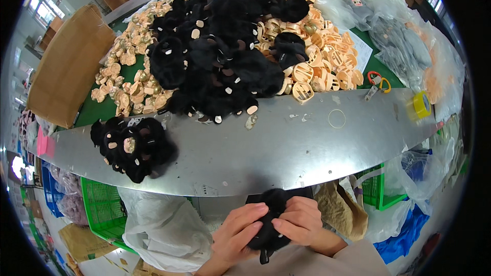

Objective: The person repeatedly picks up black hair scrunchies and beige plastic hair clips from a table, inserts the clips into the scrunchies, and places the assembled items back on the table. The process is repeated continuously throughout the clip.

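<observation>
- From where I'm standing, the left hand [239,231] and right hand [300,221] are both gripping a black plush piece [268,231], fingers curling over its top and sides.
- That piece is sitting between them, close to the person's body, by the near edge of the metal tabletop [255,166].
- Nothing is visibly supporting it besides the hands, so a loosening grip could be dropping it, perhaps toward the white plastic bag [162,232].
- The fingers are hiding much of it; pressing unevenly could be twisting the fabric unnoticed.
- The black plush cluster [140,148] is resting leftward; a sweeping forearm could be knocking it off.
</observation>
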A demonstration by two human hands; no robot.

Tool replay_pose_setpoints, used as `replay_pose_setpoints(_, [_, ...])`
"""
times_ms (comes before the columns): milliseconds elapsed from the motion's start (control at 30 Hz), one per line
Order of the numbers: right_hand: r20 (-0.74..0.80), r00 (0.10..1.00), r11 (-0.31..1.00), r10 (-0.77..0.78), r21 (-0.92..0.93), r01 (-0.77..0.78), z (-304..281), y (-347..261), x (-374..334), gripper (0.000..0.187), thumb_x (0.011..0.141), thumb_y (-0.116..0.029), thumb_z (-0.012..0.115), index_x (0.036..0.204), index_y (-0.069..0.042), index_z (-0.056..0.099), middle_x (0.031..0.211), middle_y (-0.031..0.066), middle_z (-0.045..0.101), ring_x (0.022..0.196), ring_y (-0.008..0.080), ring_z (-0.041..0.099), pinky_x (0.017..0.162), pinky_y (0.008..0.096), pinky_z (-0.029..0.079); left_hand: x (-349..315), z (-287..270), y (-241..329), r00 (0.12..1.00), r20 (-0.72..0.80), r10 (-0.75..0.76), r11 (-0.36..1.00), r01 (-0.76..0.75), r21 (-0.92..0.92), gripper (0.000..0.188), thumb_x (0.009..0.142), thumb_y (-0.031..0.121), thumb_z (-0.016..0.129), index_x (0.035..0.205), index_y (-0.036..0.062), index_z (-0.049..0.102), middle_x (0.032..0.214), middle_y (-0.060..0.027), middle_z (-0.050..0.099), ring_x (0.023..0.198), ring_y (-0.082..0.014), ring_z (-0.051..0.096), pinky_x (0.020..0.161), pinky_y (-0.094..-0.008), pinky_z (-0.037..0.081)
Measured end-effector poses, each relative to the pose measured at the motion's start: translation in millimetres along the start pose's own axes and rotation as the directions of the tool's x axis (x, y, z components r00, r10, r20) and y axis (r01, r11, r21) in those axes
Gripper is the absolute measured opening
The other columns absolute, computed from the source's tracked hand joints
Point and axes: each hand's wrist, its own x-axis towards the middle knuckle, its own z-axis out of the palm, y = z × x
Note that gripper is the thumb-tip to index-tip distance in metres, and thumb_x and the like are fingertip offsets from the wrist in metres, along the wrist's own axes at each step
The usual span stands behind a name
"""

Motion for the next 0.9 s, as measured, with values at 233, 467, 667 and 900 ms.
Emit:
replay_pose_setpoints(233, [0.068, 0.998, 1.000, -0.012, 0.018, 0.011, -6, -17, 4, 0.023, 0.073, -0.004, 0.072, 0.095, -0.002, 0.066, 0.078, 0.0056, 0.056, 0.064, 0.0206, 0.054, 0.060, 0.0345, 0.052, 0, -9, 21, 0.955, 0.076, -0.288, 0.946, 0.296, -0.131, 0.040, 0.072, 0.000, 0.075, 0.108, -0.0058, 0.059, 0.112, -0.0258, 0.065, 0.092, -0.0333, 0.068, 0.079, -0.0349, 0.056])
replay_pose_setpoints(467, [0.021, 0.991, 0.983, 0.135, 0.124, -0.136, 12, -18, 8, 0.036, 0.061, -0.003, 0.070, 0.097, -0.001, 0.070, 0.074, 0.0052, 0.056, 0.059, 0.0200, 0.053, 0.055, 0.0318, 0.049, -12, -4, 14, 0.952, -0.091, -0.291, 0.952, 0.279, -0.122, 0.043, 0.071, 0.002, 0.078, 0.110, -0.0027, 0.060, 0.114, -0.0264, 0.064, 0.095, -0.0331, 0.067, 0.082, -0.0365, 0.055])
replay_pose_setpoints(667, [0.008, 0.983, 0.981, 0.182, 0.072, -0.182, 25, -13, 9, 0.039, 0.059, -0.004, 0.072, 0.098, 0.001, 0.069, 0.074, 0.0064, 0.058, 0.060, 0.0233, 0.055, 0.059, 0.0350, 0.051, -8, -17, 4, 0.984, -0.034, -0.177, 0.982, 0.179, 0.066, 0.044, 0.070, 0.006, 0.080, 0.108, -0.0021, 0.061, 0.115, -0.0268, 0.063, 0.098, -0.0367, 0.066, 0.084, -0.0401, 0.054])
replay_pose_setpoints(900, [-0.031, 0.986, 0.987, 0.164, 0.007, -0.163, 30, -14, 3, 0.034, 0.061, -0.003, 0.070, 0.095, 0.002, 0.067, 0.071, 0.0078, 0.056, 0.056, 0.0216, 0.052, 0.057, 0.0349, 0.050, -6, -6, 7, 0.908, -0.099, -0.407, 0.902, 0.384, -0.196, 0.039, 0.076, 0.009, 0.076, 0.109, -0.0056, 0.060, 0.109, -0.0271, 0.065, 0.098, -0.0345, 0.069, 0.083, -0.0360, 0.054])
